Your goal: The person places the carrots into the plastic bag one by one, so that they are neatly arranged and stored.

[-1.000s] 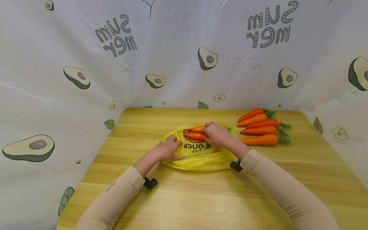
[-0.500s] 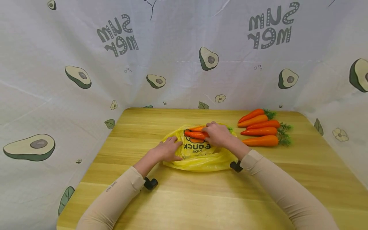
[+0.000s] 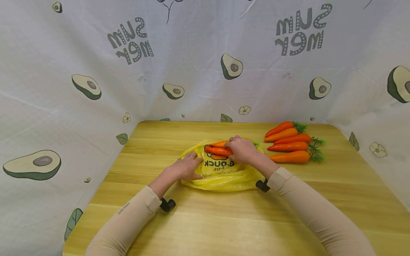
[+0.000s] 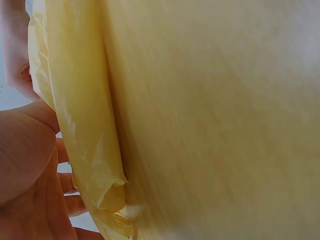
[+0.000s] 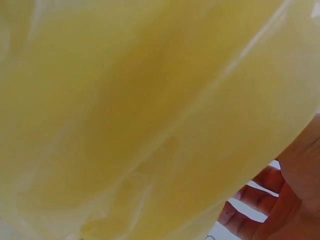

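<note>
A yellow plastic bag (image 3: 224,181) with a printed duck lies on the table, its mouth spread. Two orange carrots lie in it: a front carrot (image 3: 216,150) and a rear carrot (image 3: 218,144) behind it. My right hand (image 3: 241,149) reaches over the bag and grips the front carrot near its thick end, covering its top. At the bag's left side, my left hand (image 3: 187,165) has fingers and thumb spread against the rim. The left wrist view shows the left thumb (image 4: 37,115) tucked behind the plastic (image 4: 85,100). In the right wrist view, plastic hides most of the right hand (image 5: 285,200).
Several more carrots (image 3: 289,146) with green tops lie in a loose stack at the right rear of the wooden table (image 3: 205,220). A white cloth (image 3: 198,42) printed with avocados hangs behind and along the sides.
Both hands stay nearly in place. The front carrot turns slightly under my right hand, and the view shifts a little.
</note>
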Motion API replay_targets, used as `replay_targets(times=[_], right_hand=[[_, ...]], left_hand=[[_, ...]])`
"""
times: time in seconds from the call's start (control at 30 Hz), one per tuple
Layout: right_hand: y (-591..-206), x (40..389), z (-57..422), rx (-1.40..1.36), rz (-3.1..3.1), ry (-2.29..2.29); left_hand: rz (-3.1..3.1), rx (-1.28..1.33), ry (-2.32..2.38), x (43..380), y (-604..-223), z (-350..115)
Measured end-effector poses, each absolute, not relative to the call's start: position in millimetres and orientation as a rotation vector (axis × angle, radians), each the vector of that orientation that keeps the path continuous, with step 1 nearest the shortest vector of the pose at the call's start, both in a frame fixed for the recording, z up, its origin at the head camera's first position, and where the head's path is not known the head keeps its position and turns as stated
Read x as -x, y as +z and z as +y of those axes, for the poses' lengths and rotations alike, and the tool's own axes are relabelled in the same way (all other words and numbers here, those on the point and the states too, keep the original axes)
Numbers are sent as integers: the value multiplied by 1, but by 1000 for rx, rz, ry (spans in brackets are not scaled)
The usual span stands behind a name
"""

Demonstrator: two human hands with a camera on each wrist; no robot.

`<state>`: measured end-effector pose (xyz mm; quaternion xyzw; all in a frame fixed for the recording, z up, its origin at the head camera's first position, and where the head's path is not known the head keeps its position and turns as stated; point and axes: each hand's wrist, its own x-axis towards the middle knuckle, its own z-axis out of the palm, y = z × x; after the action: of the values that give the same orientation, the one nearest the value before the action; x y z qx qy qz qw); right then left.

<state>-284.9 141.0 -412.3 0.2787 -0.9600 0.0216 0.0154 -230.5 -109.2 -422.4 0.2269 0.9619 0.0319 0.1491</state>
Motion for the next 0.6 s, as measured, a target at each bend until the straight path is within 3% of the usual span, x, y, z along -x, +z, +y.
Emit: replay_targets(times=[0.6], right_hand=[[-413, 285, 142, -879, -2947, 27]], left_hand=[[2777, -668, 79, 231, -424, -110]])
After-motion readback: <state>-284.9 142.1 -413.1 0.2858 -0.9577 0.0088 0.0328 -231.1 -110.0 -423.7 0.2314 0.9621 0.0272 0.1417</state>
